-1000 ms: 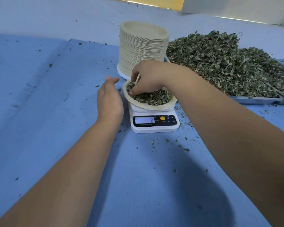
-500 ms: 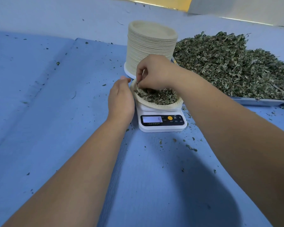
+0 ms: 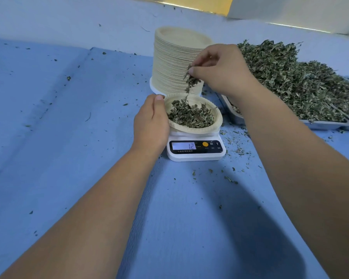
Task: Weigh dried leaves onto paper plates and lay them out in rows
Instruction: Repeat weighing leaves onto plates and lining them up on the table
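Single head-worn wide-angle view here, looking forward and down, close in over the kitchen scale mid-frame, blue table cover filling the foreground, wall up top.

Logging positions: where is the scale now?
Head view, centre: the scale sits under the filled plate, in front of the plate stack, left of the tray.

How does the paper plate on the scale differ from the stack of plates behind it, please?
The loaded plate is single and holds dried leaves; the stack of plates is a tall pile with an empty top plate. The left hand holds the loaded plate by its rim; no hand holds the stack of plates. Both are round and pale cream.
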### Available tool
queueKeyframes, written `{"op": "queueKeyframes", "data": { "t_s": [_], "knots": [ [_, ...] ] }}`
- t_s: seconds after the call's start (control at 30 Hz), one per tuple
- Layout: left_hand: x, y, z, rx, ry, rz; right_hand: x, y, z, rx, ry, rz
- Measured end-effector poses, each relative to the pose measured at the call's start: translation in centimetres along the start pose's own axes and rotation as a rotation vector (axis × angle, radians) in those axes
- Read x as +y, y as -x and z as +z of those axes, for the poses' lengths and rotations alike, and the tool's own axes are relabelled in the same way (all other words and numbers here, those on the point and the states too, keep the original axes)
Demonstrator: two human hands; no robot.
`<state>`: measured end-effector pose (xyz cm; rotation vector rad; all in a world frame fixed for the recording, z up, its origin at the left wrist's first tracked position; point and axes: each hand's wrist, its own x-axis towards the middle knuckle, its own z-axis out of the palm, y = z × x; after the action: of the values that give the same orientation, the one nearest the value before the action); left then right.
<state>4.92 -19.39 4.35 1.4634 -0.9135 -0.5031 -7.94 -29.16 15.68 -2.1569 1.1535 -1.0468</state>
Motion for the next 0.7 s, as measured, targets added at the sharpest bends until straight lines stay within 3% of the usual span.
{"op": "queueKeyframes", "data": {
  "t_s": [0.33,0.7],
  "knots": [
    [0.6,0.4,0.0,-0.021,0.043,-0.040,4.9,1.2,-5.3,0.297,-0.076,0.196],
    [0.2,0.2,0.1,-0.049,0.015,-0.046,11.5,1.9,-8.1,0.378,0.109,0.344]
  ]
}}
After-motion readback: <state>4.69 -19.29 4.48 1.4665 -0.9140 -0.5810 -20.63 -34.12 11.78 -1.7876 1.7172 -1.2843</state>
